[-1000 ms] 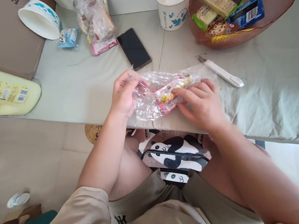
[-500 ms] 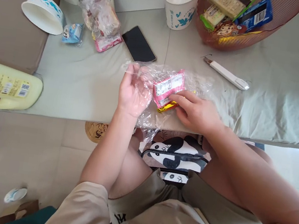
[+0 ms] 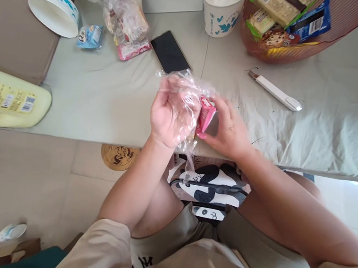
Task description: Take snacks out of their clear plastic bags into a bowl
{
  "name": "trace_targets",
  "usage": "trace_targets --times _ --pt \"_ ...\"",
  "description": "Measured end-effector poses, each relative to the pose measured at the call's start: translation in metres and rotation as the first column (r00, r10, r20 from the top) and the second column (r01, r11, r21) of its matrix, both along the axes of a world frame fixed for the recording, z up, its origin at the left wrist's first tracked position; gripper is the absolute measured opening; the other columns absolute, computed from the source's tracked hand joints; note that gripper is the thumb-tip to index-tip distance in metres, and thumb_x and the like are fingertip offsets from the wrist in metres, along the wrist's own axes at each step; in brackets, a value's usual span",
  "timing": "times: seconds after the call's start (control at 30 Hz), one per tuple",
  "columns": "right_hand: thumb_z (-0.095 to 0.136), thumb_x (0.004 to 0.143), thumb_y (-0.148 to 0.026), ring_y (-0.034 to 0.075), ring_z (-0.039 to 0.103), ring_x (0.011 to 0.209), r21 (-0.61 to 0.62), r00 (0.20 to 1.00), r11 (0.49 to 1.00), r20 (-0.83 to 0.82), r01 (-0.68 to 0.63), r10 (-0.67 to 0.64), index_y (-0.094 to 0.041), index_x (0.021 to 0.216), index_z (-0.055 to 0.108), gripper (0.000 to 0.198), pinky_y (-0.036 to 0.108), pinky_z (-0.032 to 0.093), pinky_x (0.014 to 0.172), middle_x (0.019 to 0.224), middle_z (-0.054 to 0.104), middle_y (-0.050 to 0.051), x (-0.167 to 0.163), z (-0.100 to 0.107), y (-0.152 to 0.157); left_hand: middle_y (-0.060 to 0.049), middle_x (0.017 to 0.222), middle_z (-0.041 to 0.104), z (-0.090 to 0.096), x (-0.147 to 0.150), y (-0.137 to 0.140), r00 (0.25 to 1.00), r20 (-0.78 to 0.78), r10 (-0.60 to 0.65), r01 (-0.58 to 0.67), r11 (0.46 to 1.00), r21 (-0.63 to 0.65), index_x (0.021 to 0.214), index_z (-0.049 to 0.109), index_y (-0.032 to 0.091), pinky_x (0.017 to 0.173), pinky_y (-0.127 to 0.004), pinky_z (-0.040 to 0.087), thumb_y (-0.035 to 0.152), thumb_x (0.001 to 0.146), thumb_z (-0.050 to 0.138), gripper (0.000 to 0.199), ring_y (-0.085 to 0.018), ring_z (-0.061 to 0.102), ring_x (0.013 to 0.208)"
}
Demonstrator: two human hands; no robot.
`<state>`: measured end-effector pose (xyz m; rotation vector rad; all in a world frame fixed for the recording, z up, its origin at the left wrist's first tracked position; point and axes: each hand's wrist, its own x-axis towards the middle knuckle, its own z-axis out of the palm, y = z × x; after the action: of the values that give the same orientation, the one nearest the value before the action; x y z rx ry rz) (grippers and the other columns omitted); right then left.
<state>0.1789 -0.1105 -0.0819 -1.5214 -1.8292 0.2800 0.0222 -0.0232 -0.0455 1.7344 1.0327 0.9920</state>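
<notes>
My left hand (image 3: pixel 172 117) is palm up with curled fingers, gripping a crumpled clear plastic bag (image 3: pixel 193 98) that drapes over the fingers and palm. Just to its right, my right hand (image 3: pixel 232 131) pinches a pink snack packet (image 3: pixel 205 116) between thumb and fingers, tipped on its edge against the bag. A hint of gold wrapper shows under the packet, mostly hidden. Beyond my left hand lies a dark phone (image 3: pixel 172 52) on the cloth-covered table (image 3: pixel 112 101).
A white utility knife (image 3: pixel 276 91) lies at right. Behind are a paper cup (image 3: pixel 223 9), a reddish bowl (image 3: pixel 343 31) of snacks, and a bag of packaged food (image 3: pixel 125 12). A paper bowl (image 3: pixel 54 10), small blue packet (image 3: pixel 90 36) and yellow jug (image 3: pixel 39 103) are at left.
The pink packet has turned from lying flat to standing on edge, now pinched by my right hand. My left hand and the plastic bag have shifted slightly right, closer to it.
</notes>
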Motion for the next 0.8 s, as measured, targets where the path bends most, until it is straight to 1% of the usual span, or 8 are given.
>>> trace_targets --times 0.1,0.2,0.37,0.47,0.6,0.67,0.73,0.8 --pt "0.059 0.09 -0.035 0.03 0.066 0.115 -0.039 0.994 0.999 -0.107 0.012 -0.017 -0.025 0.162 0.022 0.081 0.045 0.06 0.09 0.144 0.055 0.017 -0.001 0.0 0.0 -0.007 0.121 0.069 0.003 -0.005 0.014 0.999 0.007 0.032 -0.032 0.999 0.029 0.111 0.065 0.03 0.091 -0.041 0.061 0.069 0.099 0.038 0.048 -0.025 0.067 0.118" --pt "0.057 0.086 -0.028 0.033 0.057 0.13 -0.012 0.992 1.0 -0.123 0.015 -0.016 -0.025 0.162 0.019 0.084 0.051 0.055 0.1 0.15 0.049 0.018 -0.001 0.004 -0.001 -0.006 0.118 0.07 0.01 -0.012 0.019 0.997 0.012 0.08 -0.081 0.996 0.044 0.109 0.064 0.032 0.092 -0.042 0.059 0.069 0.098 0.041 0.045 -0.025 0.066 0.121" --pt "0.061 0.079 -0.029 0.041 0.034 0.15 0.016 0.998 1.0 -0.058 -0.017 0.018 -0.028 0.156 0.033 0.082 0.063 0.048 0.106 0.158 0.037 0.017 -0.004 0.011 -0.005 -0.004 0.113 0.07 0.023 -0.034 0.023 0.987 0.038 0.158 -0.159 0.987 0.038 0.101 0.059 0.034 0.091 -0.043 0.056 0.079 0.093 0.036 0.051 -0.024 0.063 0.123" --pt "0.065 0.081 -0.035 0.042 0.035 0.149 -0.017 0.998 0.998 0.013 -0.065 0.065 -0.03 0.144 0.05 0.065 0.063 0.047 0.107 0.161 0.032 0.015 -0.009 0.011 -0.011 -0.002 0.102 0.066 0.026 -0.058 0.037 0.954 0.265 0.139 -0.157 0.987 0.046 0.09 0.051 0.031 0.088 -0.038 0.054 0.089 0.084 0.039 0.059 -0.02 0.061 0.118" --pt "0.072 0.081 -0.039 0.046 0.039 0.146 -0.066 0.988 0.996 0.142 -0.057 0.066 -0.024 0.126 0.062 0.049 0.061 0.047 0.106 0.161 0.035 0.019 -0.015 0.011 -0.015 0.006 0.087 0.056 0.025 -0.091 0.059 0.847 0.526 0.079 -0.154 0.983 0.1 0.078 0.033 0.024 0.085 -0.027 0.05 0.08 0.077 0.064 0.064 -0.008 0.058 0.108" --pt "0.069 0.084 -0.033 0.044 0.046 0.141 -0.082 0.979 0.997 0.204 -0.009 0.026 -0.024 0.125 0.064 0.042 0.058 0.051 0.102 0.16 0.04 0.018 -0.012 0.012 -0.014 0.008 0.082 0.055 0.023 -0.1 0.064 0.794 0.605 0.065 -0.144 0.986 0.083 0.077 0.032 0.022 0.085 -0.023 0.048 0.063 0.085 0.067 0.055 -0.005 0.059 0.1" --pt "0.064 0.087 -0.026 0.04 0.057 0.131 -0.085 0.97 0.995 0.241 0.051 -0.029 -0.025 0.129 0.064 0.042 0.053 0.055 0.096 0.158 0.044 0.017 -0.002 0.014 -0.01 0.007 0.078 0.058 0.019 -0.101 0.064 0.667 0.731 0.143 -0.159 0.986 -0.047 0.078 0.038 0.023 0.085 -0.021 0.048 0.04 0.102 0.052 0.033 -0.004 0.061 0.088" --pt "0.061 0.088 -0.023 0.036 0.064 0.121 -0.078 0.966 0.989 0.239 0.123 -0.102 -0.026 0.133 0.063 0.046 0.048 0.058 0.089 0.154 0.051 0.016 0.011 0.014 -0.006 0.005 0.068 0.06 0.015 -0.096 0.064 0.487 0.811 0.323 -0.19 0.946 -0.263 0.076 0.045 0.023 0.08 -0.021 0.048 0.025 0.108 0.032 0.034 -0.006 0.06 0.071"
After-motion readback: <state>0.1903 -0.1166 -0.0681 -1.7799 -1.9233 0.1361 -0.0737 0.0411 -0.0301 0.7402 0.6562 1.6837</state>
